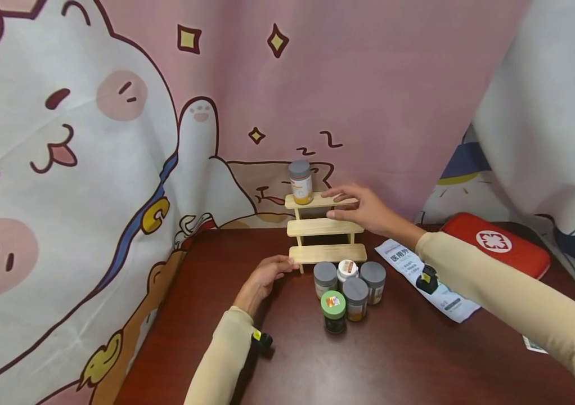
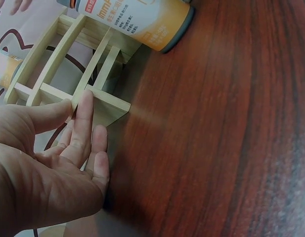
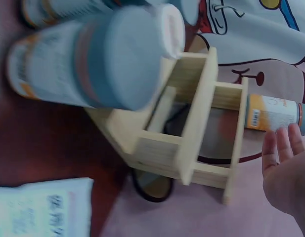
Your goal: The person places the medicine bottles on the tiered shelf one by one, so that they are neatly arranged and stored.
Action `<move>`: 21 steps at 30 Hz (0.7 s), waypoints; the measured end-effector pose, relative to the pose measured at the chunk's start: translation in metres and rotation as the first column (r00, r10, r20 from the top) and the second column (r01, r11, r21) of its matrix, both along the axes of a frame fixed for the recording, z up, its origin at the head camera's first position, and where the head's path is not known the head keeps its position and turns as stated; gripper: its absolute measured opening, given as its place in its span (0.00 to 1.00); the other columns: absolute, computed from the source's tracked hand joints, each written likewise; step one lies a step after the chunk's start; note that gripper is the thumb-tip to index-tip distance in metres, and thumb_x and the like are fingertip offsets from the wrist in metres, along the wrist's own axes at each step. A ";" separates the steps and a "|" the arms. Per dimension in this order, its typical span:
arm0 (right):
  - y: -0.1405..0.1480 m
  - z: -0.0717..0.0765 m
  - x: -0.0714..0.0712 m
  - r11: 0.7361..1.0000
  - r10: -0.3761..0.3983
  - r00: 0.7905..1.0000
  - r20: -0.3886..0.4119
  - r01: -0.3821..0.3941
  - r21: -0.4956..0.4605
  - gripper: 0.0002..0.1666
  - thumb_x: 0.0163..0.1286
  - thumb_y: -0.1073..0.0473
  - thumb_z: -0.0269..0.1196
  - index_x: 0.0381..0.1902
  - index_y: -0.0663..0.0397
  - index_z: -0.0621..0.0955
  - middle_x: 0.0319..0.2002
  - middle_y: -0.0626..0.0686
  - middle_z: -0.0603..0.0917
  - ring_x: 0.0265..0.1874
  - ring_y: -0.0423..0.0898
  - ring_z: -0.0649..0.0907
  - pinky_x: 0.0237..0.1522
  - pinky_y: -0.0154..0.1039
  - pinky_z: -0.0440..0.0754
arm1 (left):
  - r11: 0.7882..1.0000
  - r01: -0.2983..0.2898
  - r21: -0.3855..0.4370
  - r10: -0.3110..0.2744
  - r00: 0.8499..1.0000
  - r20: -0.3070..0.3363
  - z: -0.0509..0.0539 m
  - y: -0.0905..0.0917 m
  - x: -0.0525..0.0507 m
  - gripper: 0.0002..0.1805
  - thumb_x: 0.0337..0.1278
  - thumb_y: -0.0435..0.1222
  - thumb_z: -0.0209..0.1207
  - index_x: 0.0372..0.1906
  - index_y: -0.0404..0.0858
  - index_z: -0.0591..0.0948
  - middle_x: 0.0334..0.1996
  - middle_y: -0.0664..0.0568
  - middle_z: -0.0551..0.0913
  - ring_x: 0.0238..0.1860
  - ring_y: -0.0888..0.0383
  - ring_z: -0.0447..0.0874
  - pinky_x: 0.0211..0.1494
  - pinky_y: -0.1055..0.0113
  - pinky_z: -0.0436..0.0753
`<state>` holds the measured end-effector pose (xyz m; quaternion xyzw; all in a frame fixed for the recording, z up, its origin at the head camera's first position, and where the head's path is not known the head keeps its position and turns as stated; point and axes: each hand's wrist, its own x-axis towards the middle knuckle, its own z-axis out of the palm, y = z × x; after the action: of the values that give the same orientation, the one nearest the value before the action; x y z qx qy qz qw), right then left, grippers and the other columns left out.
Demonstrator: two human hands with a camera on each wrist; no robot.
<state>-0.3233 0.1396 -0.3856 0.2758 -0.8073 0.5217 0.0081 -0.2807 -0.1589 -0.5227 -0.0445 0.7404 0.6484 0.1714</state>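
Note:
A three-tier wooden shelf stand [image 1: 326, 255] stands at the back of the table. My left hand [image 1: 263, 279] pinches the left end of its lowest tier between thumb and fingers, plainest in the left wrist view. On the top tier, at its left end, a grey-lidded bottle [image 1: 301, 184] with a white and orange label stands upright. My right hand [image 1: 363, 211] is at the right of the upper tiers, fingers extended toward the bottle and apart from it, holding nothing. In the right wrist view, its fingers [image 3: 283, 143] appear near that bottle [image 3: 276, 113].
In front of the stand cluster several bottles: grey-lidded ones [image 1: 355, 298], a small white-lidded one [image 1: 347, 270] and a green-lidded jar [image 1: 333, 310]. A white packet [image 1: 419, 275] and a red case [image 1: 500, 242] lie to the right. A printed curtain [image 1: 394, 84] hangs behind.

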 end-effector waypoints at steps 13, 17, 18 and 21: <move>0.049 -0.049 0.042 0.984 0.168 0.957 0.235 -0.179 0.025 0.37 0.71 0.60 0.72 0.75 0.44 0.74 0.71 0.56 0.80 0.68 0.50 0.80 0.67 0.49 0.79 | 1.000 0.009 0.000 -0.009 1.000 -0.015 0.000 0.001 0.001 0.17 0.76 0.40 0.60 0.59 0.33 0.82 0.47 0.49 0.94 0.60 0.44 0.84 0.65 0.54 0.73; 0.064 -0.061 0.047 0.973 0.219 0.932 0.289 -0.230 0.007 0.42 0.71 0.61 0.72 0.78 0.46 0.69 0.73 0.59 0.78 0.72 0.58 0.77 0.72 0.62 0.73 | 1.000 0.008 0.002 -0.008 1.000 -0.025 0.000 0.000 0.002 0.17 0.75 0.39 0.60 0.58 0.32 0.83 0.46 0.49 0.94 0.60 0.43 0.84 0.66 0.52 0.73; 0.068 -0.064 0.049 0.971 0.224 0.928 0.297 -0.237 0.008 0.42 0.71 0.61 0.72 0.79 0.47 0.68 0.73 0.60 0.77 0.73 0.60 0.76 0.73 0.63 0.71 | 1.000 0.006 0.005 -0.006 1.000 -0.024 0.000 0.000 0.002 0.16 0.75 0.39 0.60 0.58 0.33 0.83 0.46 0.50 0.94 0.60 0.43 0.84 0.66 0.52 0.72; 0.076 -0.073 0.054 0.969 0.232 0.918 0.323 -0.248 0.007 0.45 0.71 0.60 0.72 0.80 0.49 0.65 0.75 0.60 0.76 0.74 0.64 0.73 0.74 0.66 0.68 | 1.000 0.007 0.007 -0.007 1.000 -0.022 0.000 0.000 0.001 0.15 0.76 0.39 0.60 0.57 0.33 0.83 0.45 0.50 0.94 0.60 0.43 0.84 0.64 0.54 0.72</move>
<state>-0.2690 0.2158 -0.4588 0.2847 -0.7702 0.5371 -0.1931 -0.2794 -0.1585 -0.5231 -0.0341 0.7402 0.6508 0.1656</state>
